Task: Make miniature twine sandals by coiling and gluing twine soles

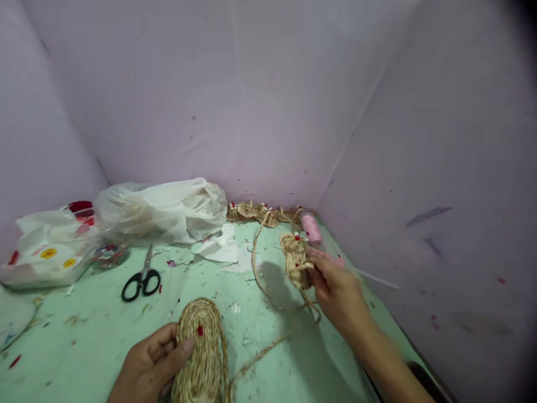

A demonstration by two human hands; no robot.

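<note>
My left hand [157, 358] grips a long oval of coiled straw braid [202, 347] at its left edge, thumb on top. A small red spot shows near the upper end of the oval, and its lower end is cut off by the frame. A loose straw cord [262, 352] trails from its right side. Further off to the right, my right hand [338, 282] pinches a smaller sole-shaped straw piece [296, 260] with red and whitish beads on it. From that piece another cord [257, 263] loops across the table. The fingertips behind it are partly hidden.
Black-handled scissors [142, 280] lie left of centre. Behind them are a white plastic bag [163, 210], a second bag [50, 246] and a round bead case [109, 254]. More straw pieces [255, 211] and a pink thread spool [311, 228] sit by the back wall. Scraps dot the green tabletop [96, 341].
</note>
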